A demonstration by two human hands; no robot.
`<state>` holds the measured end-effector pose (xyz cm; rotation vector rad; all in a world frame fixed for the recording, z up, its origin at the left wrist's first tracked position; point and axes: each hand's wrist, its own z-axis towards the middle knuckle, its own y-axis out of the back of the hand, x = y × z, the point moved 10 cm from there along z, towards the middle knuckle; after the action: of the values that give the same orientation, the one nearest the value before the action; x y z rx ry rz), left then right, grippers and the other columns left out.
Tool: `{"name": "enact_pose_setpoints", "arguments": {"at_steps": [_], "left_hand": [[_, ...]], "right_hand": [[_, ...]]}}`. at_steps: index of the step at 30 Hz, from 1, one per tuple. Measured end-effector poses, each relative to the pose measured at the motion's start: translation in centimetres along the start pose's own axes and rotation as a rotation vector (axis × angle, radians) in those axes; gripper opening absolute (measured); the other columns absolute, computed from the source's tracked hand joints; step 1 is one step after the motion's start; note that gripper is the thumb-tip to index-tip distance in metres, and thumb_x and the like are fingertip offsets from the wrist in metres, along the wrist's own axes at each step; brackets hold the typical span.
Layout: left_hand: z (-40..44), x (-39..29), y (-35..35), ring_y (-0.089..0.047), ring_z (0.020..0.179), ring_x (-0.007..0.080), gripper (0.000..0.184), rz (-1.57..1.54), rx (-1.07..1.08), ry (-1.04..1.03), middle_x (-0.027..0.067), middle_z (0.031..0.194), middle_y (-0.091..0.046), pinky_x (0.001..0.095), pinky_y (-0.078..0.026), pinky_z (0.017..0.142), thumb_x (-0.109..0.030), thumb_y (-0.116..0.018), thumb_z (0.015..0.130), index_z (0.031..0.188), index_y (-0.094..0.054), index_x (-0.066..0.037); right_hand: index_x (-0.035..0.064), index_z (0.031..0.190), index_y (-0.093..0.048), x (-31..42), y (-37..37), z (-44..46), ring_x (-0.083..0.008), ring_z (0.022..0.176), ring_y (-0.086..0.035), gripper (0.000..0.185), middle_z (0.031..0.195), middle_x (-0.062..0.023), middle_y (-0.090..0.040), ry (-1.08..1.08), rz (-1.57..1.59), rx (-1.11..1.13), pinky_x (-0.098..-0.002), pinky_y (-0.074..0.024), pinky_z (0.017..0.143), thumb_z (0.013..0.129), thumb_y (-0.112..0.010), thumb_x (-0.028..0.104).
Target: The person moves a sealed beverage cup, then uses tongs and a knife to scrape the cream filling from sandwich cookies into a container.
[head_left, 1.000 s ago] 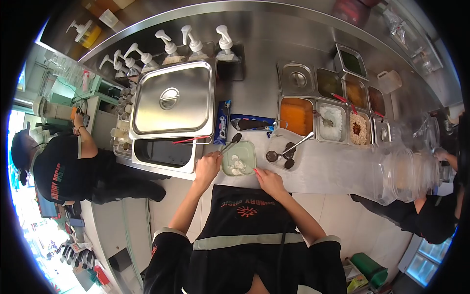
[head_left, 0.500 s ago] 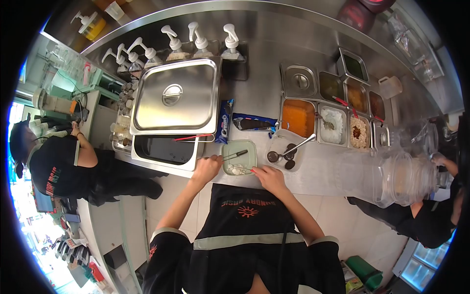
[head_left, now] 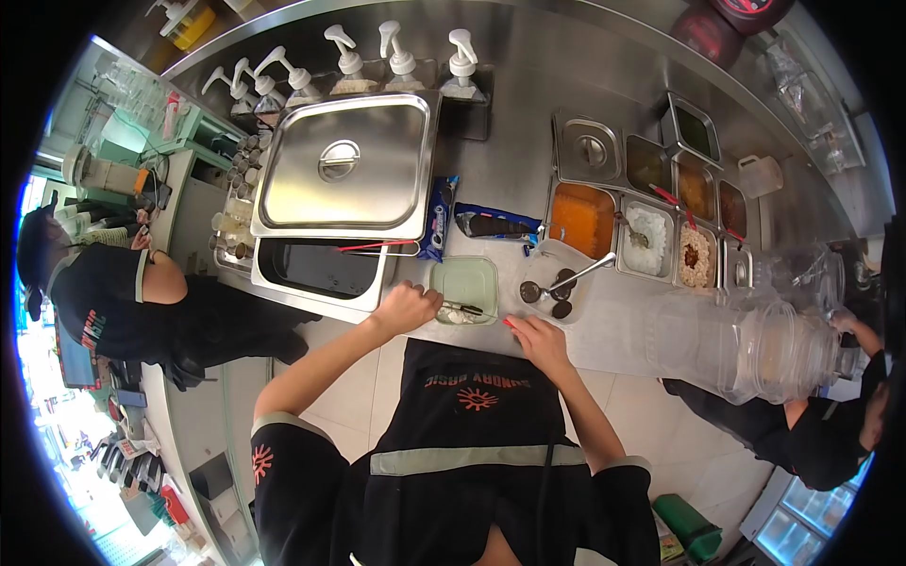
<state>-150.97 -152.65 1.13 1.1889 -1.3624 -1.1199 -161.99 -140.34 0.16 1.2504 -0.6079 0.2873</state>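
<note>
My left hand (head_left: 409, 307) is closed on a thin tool with a black end (head_left: 462, 308), possibly tongs, reaching over a pale green tray (head_left: 477, 272). Closed too, my right hand (head_left: 540, 341) grips a slim tool with a red handle (head_left: 509, 323), its thin metal part pointing left over the tray. The two tools meet or cross there; contact is unclear. Pale pieces (head_left: 459, 318) lie in the tray's near part. To the right, a clear container (head_left: 578, 307) holds dark round cookies (head_left: 561, 308) and a metal spoon (head_left: 591, 274).
Blue cookie packs (head_left: 495, 224) lie behind the tray. At left stand a lidded steel pan (head_left: 340, 203), a pan of dark liquid (head_left: 316, 271) and pump bottles (head_left: 401, 61). Steel food pans (head_left: 582, 215) and clear plastic containers (head_left: 755, 340) are at right. Co-workers (head_left: 123, 292) stand on both sides.
My left hand's black-ended tool has tilted and dropped lower over the tray. My right hand has shifted right and slightly down, drawing its red-handled tool back from the pale pieces. The view shifted slightly.
</note>
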Motion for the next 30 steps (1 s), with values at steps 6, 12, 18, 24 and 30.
{"name": "enact_pose_setpoints", "arguments": {"at_steps": [6,12,18,24,30], "left_hand": [[0.7,0.5,0.8,-0.058,0.056,0.0142,0.007,0.027,-0.019,0.015,0.0013,0.063,-0.054,0.0277,-0.042,0.046,-0.014,-0.053,0.071,0.070,-0.056,-0.008],[1.3,1.1,1.1,-0.058,0.056,0.0146,0.007,0.016,-0.026,0.016,0.0022,0.062,-0.054,0.0280,-0.042,0.046,-0.014,-0.053,0.070,0.069,-0.056,-0.007],[1.4,1.1,0.2,-0.059,0.054,0.0151,0.008,0.030,-0.014,-0.014,0.0025,0.063,-0.054,0.0277,-0.042,0.044,-0.014,-0.053,0.069,0.069,-0.056,-0.006],[1.4,2.6,0.5,-0.060,0.053,0.0169,0.020,0.013,0.017,0.162,0.0065,0.071,-0.059,0.0285,-0.045,0.043,-0.022,-0.054,0.076,0.078,-0.056,-0.003],[-2.0,4.9,0.8,-0.061,0.052,0.0252,0.037,-0.335,0.053,0.565,0.0130,0.066,-0.060,0.0351,-0.047,0.043,-0.035,-0.049,0.082,0.080,-0.058,0.000]], "right_hand": [[0.0151,0.100,-0.060,0.1,-0.1,0.2,-0.0230,0.059,-0.056,0.026,0.070,-0.0046,-0.053,-0.023,-0.049,0.004,-0.0325,-0.0448,0.050,0.074,-0.060,0.015],[0.0168,0.100,-0.060,-0.2,-0.2,0.6,-0.0231,0.056,-0.055,0.025,0.070,-0.0042,-0.052,-0.022,-0.075,-0.007,-0.0329,-0.0445,0.048,0.075,-0.060,0.017],[0.0190,0.099,-0.059,-0.9,-2.0,0.4,-0.0221,0.053,-0.055,0.024,0.065,-0.0022,-0.050,-0.009,-0.123,0.007,-0.0338,-0.0439,0.044,0.075,-0.059,0.018],[0.0174,0.104,-0.059,-2.1,-3.5,0.7,-0.0228,0.054,-0.056,0.026,0.069,-0.0032,-0.053,-0.041,-0.195,0.041,-0.0331,-0.0446,0.045,0.078,-0.057,0.022],[0.0150,0.106,-0.058,-1.1,-2.3,0.7,-0.0260,0.056,-0.058,0.027,0.074,-0.0058,-0.058,-0.151,-0.130,-0.036,-0.0357,-0.0462,0.047,0.080,-0.055,0.023]]}}
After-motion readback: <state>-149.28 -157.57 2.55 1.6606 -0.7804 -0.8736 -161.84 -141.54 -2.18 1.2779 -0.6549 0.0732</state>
